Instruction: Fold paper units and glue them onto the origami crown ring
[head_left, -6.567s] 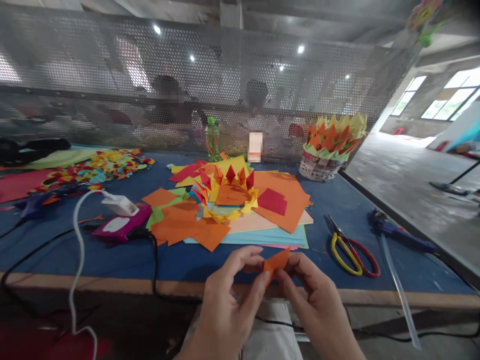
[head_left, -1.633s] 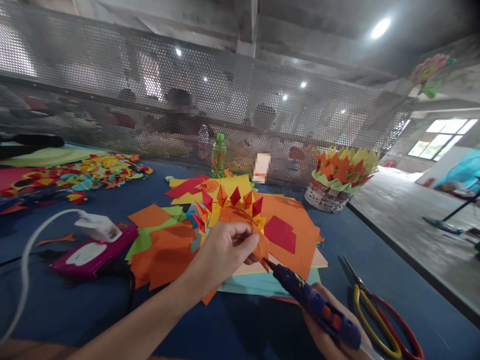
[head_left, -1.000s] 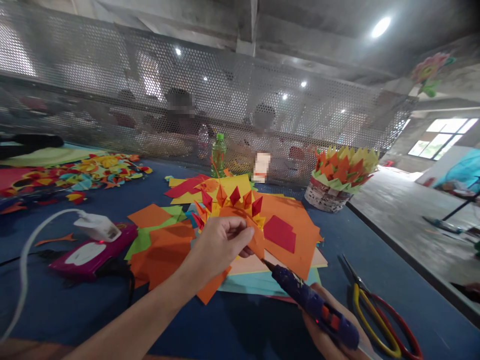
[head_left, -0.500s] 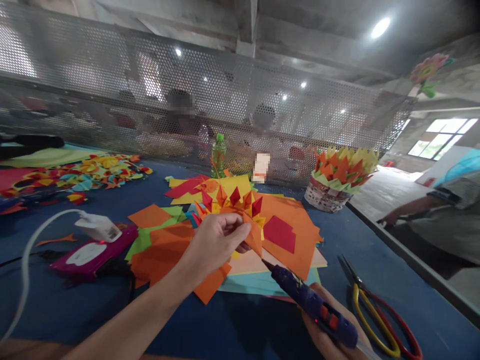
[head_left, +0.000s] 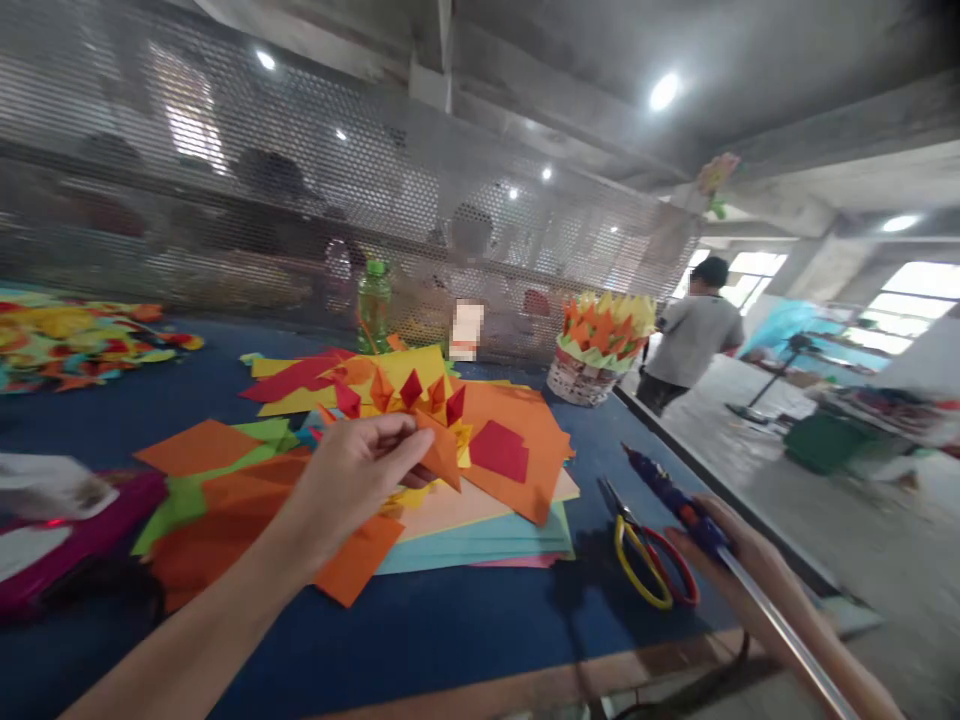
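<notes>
My left hand [head_left: 375, 455] pinches a folded orange paper piece [head_left: 442, 450] between thumb and fingers, above the stacked sheets. Just behind it are red and yellow folded paper points [head_left: 412, 388], partly hidden by the hand; whether they are joined to the orange piece I cannot tell. My right hand [head_left: 739, 545] is wrapped round a dark blue glue gun [head_left: 675, 498] with a clear glue stick running out of its back. Its nozzle points up and left, well apart from the paper. Scissors [head_left: 649, 560] with one yellow and one red handle lie left of my right hand.
Coloured paper sheets [head_left: 480, 545] cover the middle of the blue table. A basket of folded paper [head_left: 589, 375] and a green bottle [head_left: 373, 305] stand before a perforated screen [head_left: 420, 200]. A pink power strip [head_left: 112, 540] lies left. A person [head_left: 697, 330] is upright beyond the table.
My right hand has drawn the glue gun away from the orange paper to the right, past the scissors. The view has turned right, and a person now shows there. My left hand keeps its pinch.
</notes>
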